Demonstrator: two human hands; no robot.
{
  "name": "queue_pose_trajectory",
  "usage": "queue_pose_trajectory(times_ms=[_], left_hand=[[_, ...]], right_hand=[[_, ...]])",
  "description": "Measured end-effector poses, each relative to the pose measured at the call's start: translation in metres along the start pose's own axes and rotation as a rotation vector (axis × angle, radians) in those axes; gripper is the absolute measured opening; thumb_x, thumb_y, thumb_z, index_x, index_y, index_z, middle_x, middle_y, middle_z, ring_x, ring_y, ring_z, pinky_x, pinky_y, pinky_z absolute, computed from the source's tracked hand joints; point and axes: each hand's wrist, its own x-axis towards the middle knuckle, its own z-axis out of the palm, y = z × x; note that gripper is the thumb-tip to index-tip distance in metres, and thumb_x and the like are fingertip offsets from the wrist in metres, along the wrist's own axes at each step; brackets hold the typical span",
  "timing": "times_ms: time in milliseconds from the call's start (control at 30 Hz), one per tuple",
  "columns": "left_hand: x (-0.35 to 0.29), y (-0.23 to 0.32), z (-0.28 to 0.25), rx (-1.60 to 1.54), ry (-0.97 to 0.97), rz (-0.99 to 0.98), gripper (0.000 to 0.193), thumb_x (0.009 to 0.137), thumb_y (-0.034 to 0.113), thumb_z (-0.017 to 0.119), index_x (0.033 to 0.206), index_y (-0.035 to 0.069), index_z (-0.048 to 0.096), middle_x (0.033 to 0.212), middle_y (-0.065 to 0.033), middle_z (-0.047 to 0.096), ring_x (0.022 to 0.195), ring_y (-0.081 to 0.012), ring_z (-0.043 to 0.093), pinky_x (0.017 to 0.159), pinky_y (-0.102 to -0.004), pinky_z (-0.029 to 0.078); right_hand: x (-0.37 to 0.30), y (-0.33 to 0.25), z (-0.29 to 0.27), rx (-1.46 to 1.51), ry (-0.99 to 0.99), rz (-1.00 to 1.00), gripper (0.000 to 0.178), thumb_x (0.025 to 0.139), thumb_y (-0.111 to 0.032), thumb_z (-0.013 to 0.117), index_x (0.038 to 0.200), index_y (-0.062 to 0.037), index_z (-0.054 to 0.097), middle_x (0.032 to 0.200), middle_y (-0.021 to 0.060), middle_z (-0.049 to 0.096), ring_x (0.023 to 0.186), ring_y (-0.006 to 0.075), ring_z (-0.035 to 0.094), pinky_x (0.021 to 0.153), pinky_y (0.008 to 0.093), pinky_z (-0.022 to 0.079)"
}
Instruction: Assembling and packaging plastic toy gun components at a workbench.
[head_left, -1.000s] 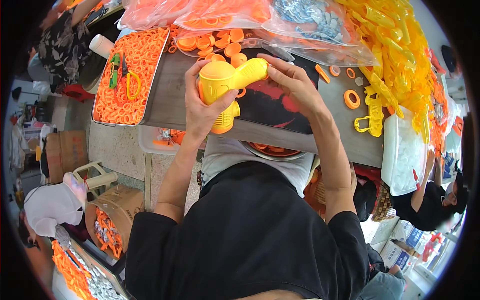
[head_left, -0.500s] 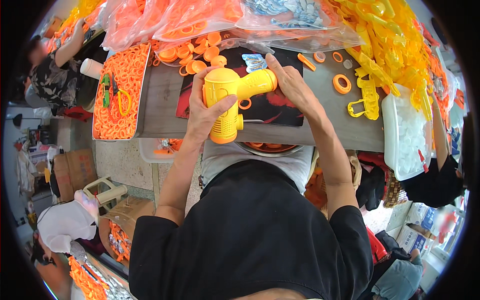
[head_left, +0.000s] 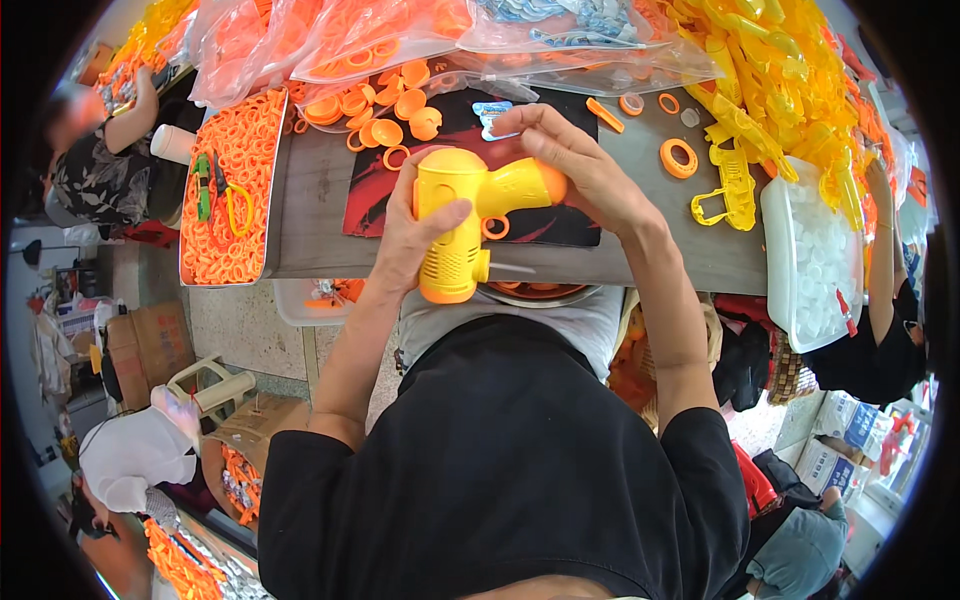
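Note:
My left hand (head_left: 405, 228) is closed around a yellow gun-shaped plastic toy (head_left: 446, 240), its thumb lying across the front. The toy has a domed top, a slotted body and a side arm ending in an orange tip (head_left: 551, 182). My right hand (head_left: 585, 165) is beside that tip, palm side close to it. Its fingers are loosely bent and apart, reaching toward a small blue-and-white printed piece (head_left: 492, 118) on the dark red-and-black mat (head_left: 375, 205). Whether the right hand touches the tip is hard to tell. An orange ring (head_left: 495, 228) lies just behind the toy.
A tray of orange rings (head_left: 225, 255) with green-handled cutters stands at left. Orange cups (head_left: 388, 132) and bags of parts (head_left: 375, 45) lie at the back. Yellow shells (head_left: 760, 80) and a white bin of clear caps (head_left: 812, 275) are at right. Other people work on both sides.
The toy has tilted and dropped slightly toward me in my left hand. My right hand has turned, its fingers bending leftward over the mat, and more of the orange tip shows.

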Motion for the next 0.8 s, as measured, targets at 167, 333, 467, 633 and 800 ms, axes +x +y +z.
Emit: queue_pose_trajectory(times_ms=[167, 333, 467, 633, 800], left_hand=[[0.005, 0.002, 0.014, -0.008, 0.014, 0.074, 0.068, 0.081, 0.009, 0.08, 0.136, 0.008, 0.04, 0.114, -0.0078, 0.061, 0.096, -0.0167, 0.066, 0.081, -0.0313, 0.058], [-0.003, 0.008, 0.018, 0.259, -0.013, 0.195, 0.068, 0.081, 0.01, 0.081, 0.135, 0.008, 0.039, 0.115, -0.0083, 0.059, 0.098, -0.0164, 0.065, 0.085, -0.0317, 0.057], [-0.007, 0.0, 0.028, 0.395, 0.037, 0.421, 0.071, 0.079, 0.008, 0.082, 0.135, 0.008, 0.039, 0.116, -0.0081, 0.057, 0.1, -0.0159, 0.063, 0.087, -0.0311, 0.056], [-0.003, 0.002, 0.018, 0.376, -0.163, 0.327, 0.074, 0.077, 0.007, 0.083, 0.136, 0.009, 0.039, 0.113, -0.0067, 0.057, 0.099, -0.0152, 0.063, 0.085, -0.0301, 0.056], [-0.005, 0.003, 0.007, 0.502, -0.138, 0.362, 0.074, 0.077, 0.014, 0.086, 0.138, 0.01, 0.044, 0.117, -0.0067, 0.061, 0.107, -0.0179, 0.064, 0.091, -0.0347, 0.054]], right_hand=[[0.013, -0.017, 0.007, 0.603, -0.091, 0.337, 0.058, 0.106, -0.048, 0.039, 0.141, -0.0014, 0.047, 0.145, 0.0137, 0.053, 0.132, 0.0241, 0.053, 0.107, 0.0353, 0.047], [0.01, -0.018, 0.018, 0.586, 0.084, 0.494, 0.067, 0.106, -0.056, 0.028, 0.132, -0.0013, 0.055, 0.136, 0.0156, 0.061, 0.124, 0.0254, 0.06, 0.104, 0.0365, 0.049], [0.005, -0.017, 0.021, 0.568, 0.121, 0.459, 0.067, 0.106, -0.058, 0.028, 0.131, -0.0017, 0.056, 0.13, 0.0155, 0.064, 0.121, 0.0248, 0.061, 0.103, 0.0357, 0.049], [-0.015, -0.02, 0.016, 0.641, 0.064, 0.59, 0.072, 0.105, -0.062, 0.026, 0.129, -0.0024, 0.058, 0.122, 0.0137, 0.066, 0.112, 0.0209, 0.064, 0.096, 0.0342, 0.051], [-0.016, -0.008, 0.009, 0.021, 0.029, 0.482, 0.064, 0.107, -0.055, 0.03, 0.116, -0.003, 0.065, 0.105, 0.0072, 0.07, 0.089, 0.0157, 0.066, 0.083, 0.0314, 0.052]])
